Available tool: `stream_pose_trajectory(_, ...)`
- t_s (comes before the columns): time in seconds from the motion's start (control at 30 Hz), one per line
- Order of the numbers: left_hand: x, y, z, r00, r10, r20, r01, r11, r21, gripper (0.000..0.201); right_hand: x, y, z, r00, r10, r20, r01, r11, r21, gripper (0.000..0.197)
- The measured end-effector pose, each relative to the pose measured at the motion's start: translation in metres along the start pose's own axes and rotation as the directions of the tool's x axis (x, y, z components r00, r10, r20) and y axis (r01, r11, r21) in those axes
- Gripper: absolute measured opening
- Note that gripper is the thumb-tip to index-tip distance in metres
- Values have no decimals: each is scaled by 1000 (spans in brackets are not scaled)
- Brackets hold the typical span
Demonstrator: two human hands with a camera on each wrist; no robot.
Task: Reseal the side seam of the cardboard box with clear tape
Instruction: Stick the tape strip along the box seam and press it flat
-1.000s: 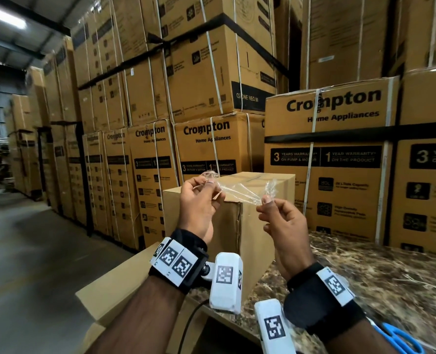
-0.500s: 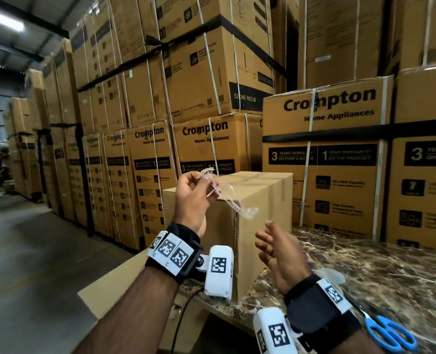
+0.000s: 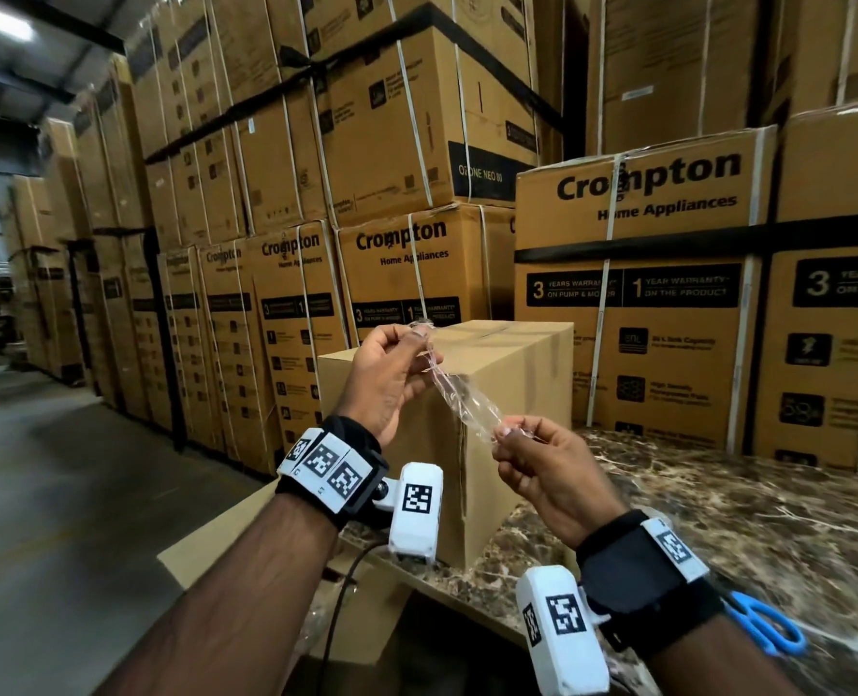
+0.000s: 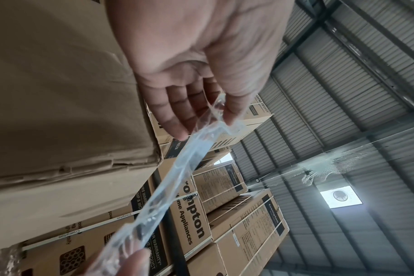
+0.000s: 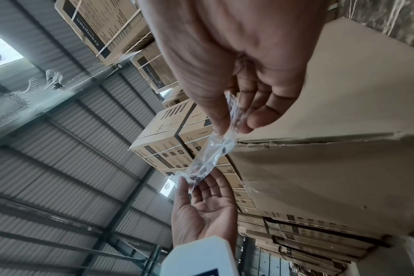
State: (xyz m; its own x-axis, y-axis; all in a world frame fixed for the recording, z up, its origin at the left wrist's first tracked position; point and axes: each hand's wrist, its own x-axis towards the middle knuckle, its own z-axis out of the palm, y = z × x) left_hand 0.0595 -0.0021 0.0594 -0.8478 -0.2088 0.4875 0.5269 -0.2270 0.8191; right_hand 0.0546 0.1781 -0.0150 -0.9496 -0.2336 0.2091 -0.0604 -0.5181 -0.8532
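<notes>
A plain cardboard box stands on the marble table, one vertical edge facing me. Just in front of that edge, a crumpled strip of clear tape runs slantwise between my hands. My left hand pinches its upper end near the box's top corner. My right hand pinches the lower end, lower and to the right. The left wrist view shows the thumb and fingers of my left hand on the twisted tape beside the box. In the right wrist view, my right hand nips the tape near a split seam.
Blue-handled scissors lie on the marble table behind my right wrist. Tall stacks of printed appliance cartons wall in the back and right. A flat cardboard sheet juts out below the table's left edge, with open aisle floor further left.
The right hand let go of the tape and dropped away half a second ago. It has come back up and pinches the strip's lower end. The left hand kept its hold.
</notes>
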Motion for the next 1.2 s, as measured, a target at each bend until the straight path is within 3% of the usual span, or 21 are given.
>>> stream_pose_trajectory(0.43, 9, 12, -12, 1000, 7, -15, -5, 990, 138, 10, -3, 17, -4, 999, -6, -31, 7, 999, 34, 24)
stream_pose_trajectory(0.6, 14, 19, -20, 999, -46, 16, 41, 978, 204, 35, -6, 22, -4, 998, -33, -53, 34, 999, 13, 18)
stream_pose_trajectory(0.77, 19, 17, -24, 997, -38, 72, 9, 928, 372, 25, -6, 21, -2, 991, -99, -91, 91, 992, -89, 17)
stream_pose_trajectory(1.0, 21, 20, -26, 997, 23, 69, -50, 901, 431, 25, -6, 26, 1, 988, -104, -114, 88, 986, -142, 10)
stream_pose_trajectory(1.2, 23, 19, -17, 994, 99, 44, -109, 897, 429, 10, -8, 31, 6, 995, -42, -93, 34, 995, -89, 15)
